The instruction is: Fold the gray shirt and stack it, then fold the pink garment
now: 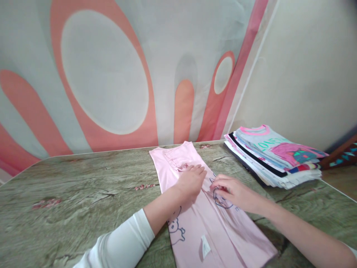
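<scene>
A pink garment (200, 227) with dark line drawings and a small white tag lies lengthwise on the wood-patterned table. Its far end is narrower, with folded layers and a bunched ruffle near the middle. My left hand (192, 182) rests palm down on the cloth beside the ruffle, its fingers extended. To its right, my right hand (230, 190) is over the garment's right side by a line drawing, fingers curved with a gap between thumb and fingers. No cloth shows clearly gripped in either hand.
A stack of folded clothes (273, 156), topped by a grey shirt with pink trim, sits at the table's back right. Behind the table (83, 193) stands a wall with pink and orange shapes. A dark reddish patterned object (341, 154) is at the far right.
</scene>
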Tool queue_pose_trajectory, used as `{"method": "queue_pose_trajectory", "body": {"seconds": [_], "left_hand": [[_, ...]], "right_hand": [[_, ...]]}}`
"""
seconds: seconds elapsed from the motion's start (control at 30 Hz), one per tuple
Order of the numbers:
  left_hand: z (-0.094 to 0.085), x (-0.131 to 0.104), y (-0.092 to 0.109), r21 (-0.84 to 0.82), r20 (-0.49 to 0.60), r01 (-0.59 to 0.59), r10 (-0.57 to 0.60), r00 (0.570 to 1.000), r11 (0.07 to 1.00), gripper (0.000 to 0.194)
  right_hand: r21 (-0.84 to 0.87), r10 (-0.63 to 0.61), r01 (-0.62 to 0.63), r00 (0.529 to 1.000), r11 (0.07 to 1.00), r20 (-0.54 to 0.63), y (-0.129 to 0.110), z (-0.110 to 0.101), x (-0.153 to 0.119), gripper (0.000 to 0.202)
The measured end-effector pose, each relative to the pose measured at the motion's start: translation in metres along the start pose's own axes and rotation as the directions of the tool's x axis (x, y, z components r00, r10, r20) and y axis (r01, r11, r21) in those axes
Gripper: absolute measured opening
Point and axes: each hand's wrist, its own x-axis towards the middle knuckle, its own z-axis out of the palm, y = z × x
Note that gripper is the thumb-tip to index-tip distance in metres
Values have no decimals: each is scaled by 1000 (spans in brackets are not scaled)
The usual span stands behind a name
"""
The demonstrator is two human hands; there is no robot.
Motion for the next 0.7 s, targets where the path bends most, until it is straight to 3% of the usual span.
{"method": "queue_pose_trajectory", "body": {"seconds": [0.13,0.3,0.47,0.6,0.7], "left_hand": [[10,-4,0,-92,20,-2,3,1000,996,37],[14,-5,-10,-94,2,30,-30,1000,995,41],[14,-4,-14,-42,39,47,-45,998,998,42],[13,-5,-14,-32,50,49,-48,998,998,46],[10,-5,-13,-36,43,43,-42,998,998,48]], "right_hand": [[-36,-75,81,989,996,127,-12,11,-9,24],[7,-60,61,965,998,254,-40,11,-22,24],[206,-178,94,880,974,441,-54,7,-25,34],[141,-89,55,965,989,248,-44,9,-19,24],[16,23,-26,985,1000,169,-41,13,-21,25]]}}
